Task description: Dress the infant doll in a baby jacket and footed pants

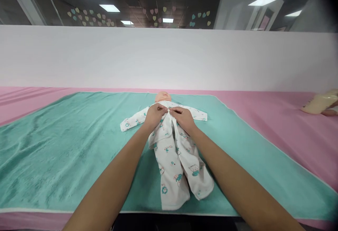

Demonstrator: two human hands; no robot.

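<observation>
Under both hands | printed white outfit | both pinching its upper front

On a pink cloth is spread a green towel, with soft wrinkles mostly in its left part, and the cloth can be seen on all four sides of the towel. In the middle of the towel lies a doll, its head near the far edge, while its white printed clothes reach almost to the near edge. To the right of the towel, a pale object, only partly in view, rests on the cloth.
</observation>
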